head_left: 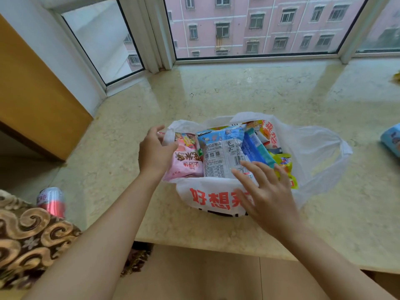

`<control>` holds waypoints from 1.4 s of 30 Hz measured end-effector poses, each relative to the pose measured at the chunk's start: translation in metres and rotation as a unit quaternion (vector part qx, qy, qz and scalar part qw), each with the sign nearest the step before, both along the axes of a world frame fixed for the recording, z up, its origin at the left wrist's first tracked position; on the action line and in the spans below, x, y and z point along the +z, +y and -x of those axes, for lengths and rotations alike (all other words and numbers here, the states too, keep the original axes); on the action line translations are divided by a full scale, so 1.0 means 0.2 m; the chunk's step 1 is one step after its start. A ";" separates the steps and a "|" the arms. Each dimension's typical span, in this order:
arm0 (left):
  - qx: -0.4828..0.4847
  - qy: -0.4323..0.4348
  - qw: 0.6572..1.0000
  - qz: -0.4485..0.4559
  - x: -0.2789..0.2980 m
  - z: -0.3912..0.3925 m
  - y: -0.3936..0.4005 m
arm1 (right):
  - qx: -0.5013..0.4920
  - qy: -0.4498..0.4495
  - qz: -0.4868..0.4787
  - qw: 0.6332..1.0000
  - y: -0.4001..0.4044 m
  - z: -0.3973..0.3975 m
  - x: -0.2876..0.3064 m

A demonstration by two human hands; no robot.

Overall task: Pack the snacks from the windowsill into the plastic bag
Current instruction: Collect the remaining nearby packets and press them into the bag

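On the windowsill (216, 94) the plastic bag (320, 152) sits nearly full, and you're settling the packets inside. Your left hand (154, 150) pinches the bag's left rim beside the pink packet (186, 165); your right hand (266, 193) hovers flat, fingers spread, over the near edge. Next, I'd say, fetch the blue packet (391, 139) lying well right of the bag.
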State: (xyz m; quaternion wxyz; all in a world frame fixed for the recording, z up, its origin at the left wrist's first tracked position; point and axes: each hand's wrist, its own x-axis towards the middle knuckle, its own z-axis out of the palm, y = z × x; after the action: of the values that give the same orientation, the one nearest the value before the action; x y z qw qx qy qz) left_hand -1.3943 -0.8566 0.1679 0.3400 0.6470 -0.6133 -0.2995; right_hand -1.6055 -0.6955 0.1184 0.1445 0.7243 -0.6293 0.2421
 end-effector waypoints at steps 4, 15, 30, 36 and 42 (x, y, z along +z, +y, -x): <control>-0.037 0.076 0.993 0.087 0.11 0.05 0.04 | 0.030 -0.009 -0.055 0.998 -0.21 -0.18 0.04; -0.077 0.085 0.982 0.150 0.26 0.01 0.04 | 0.149 0.135 -0.251 0.947 -0.59 -0.37 0.12; -0.015 0.106 0.974 0.201 0.30 -0.06 0.04 | 0.093 0.088 -0.356 0.926 -0.53 -0.43 0.04; -0.041 -0.147 0.951 0.267 0.27 -0.06 0.06 | 0.017 -0.037 -0.281 0.959 -0.40 -0.31 0.11; -0.231 -0.255 0.866 0.363 0.11 0.22 0.20 | -0.105 -0.036 -0.167 0.980 -0.18 0.01 0.12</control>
State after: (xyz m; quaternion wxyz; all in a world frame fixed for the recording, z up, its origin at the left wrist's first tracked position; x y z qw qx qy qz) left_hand -1.4377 -0.8160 0.1894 0.3034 0.3718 -0.8759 0.0498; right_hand -1.6071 -0.7316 0.1424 0.0241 0.6587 -0.7383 0.1429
